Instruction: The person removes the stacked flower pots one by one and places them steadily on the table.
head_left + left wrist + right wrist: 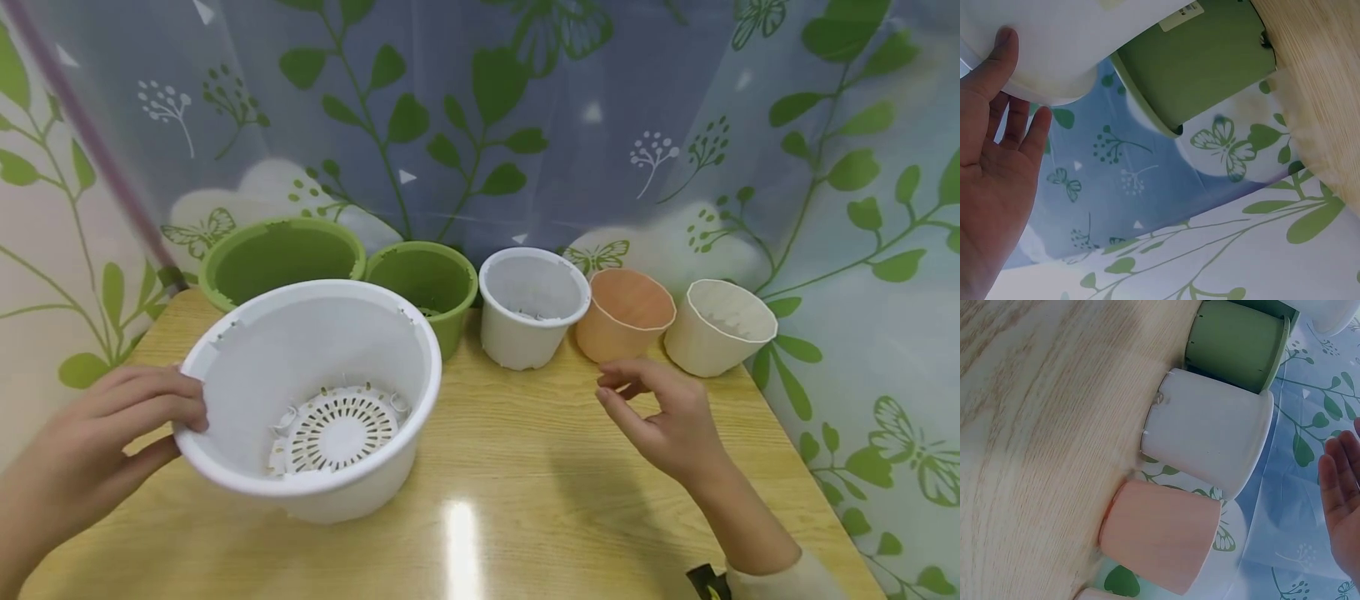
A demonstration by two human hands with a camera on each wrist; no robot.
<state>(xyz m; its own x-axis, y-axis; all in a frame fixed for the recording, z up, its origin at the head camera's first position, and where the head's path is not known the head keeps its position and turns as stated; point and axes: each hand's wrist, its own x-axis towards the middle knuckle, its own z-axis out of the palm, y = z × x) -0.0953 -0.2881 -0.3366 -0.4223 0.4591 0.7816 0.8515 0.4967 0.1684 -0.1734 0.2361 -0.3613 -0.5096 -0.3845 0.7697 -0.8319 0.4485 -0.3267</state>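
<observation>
My left hand [105, 446] grips the rim of a large white plastic flowerpot [281, 358] on its left side. The pot is tilted toward me, so its slotted base shows inside. In the left wrist view the thumb [999, 59] lies against the outer wall of the white pot [1079, 31], with the other fingers at its rim. My right hand [667, 417] hovers over the table in front of the orange pot [633, 304], apart from it. Its fingers are loosely bent and hold nothing.
Behind, a row of pots runs along the table [517, 467]: a large green pot [281, 258], a smaller green pot [450, 329], a small white pot [521, 342] and a cream pot [701, 346] at the right end. A leaf-printed curtain [465, 125] hangs behind them.
</observation>
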